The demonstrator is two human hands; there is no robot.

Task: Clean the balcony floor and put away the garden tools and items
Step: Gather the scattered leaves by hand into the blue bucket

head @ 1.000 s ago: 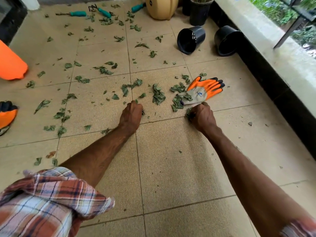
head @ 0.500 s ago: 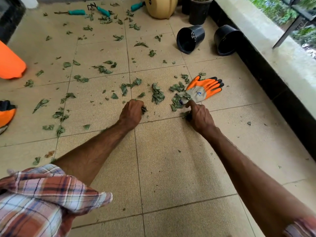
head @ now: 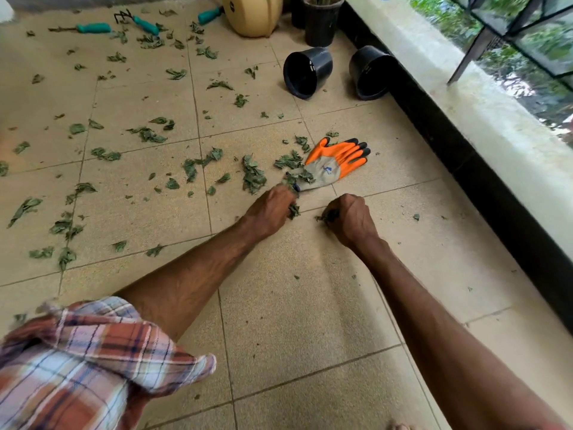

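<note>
Green leaves [head: 252, 176] lie scattered over the beige tiled floor [head: 304, 305]. My left hand [head: 269, 209] is down on the floor with its fingers curled round a clump of leaves, just below the cuff of an orange and grey glove [head: 333, 164]. My right hand [head: 352, 217] is fisted beside it, a little to the right, gripping a few leaves. Far off at the top left lie teal-handled garden tools: a trowel [head: 90, 27], a hand rake [head: 139, 21] and a third handle [head: 210, 14].
Two black pots [head: 307, 72] [head: 369, 72] lie on their sides near the parapet wall [head: 465, 97] on the right. A tan container [head: 252, 13] and an upright black pot [head: 321, 21] stand at the back.
My left hand slid right, gathering leaves toward the glove's cuff. My right hand drew back slightly with its leaves. The view shifted, so the orange objects at the left edge dropped out.
</note>
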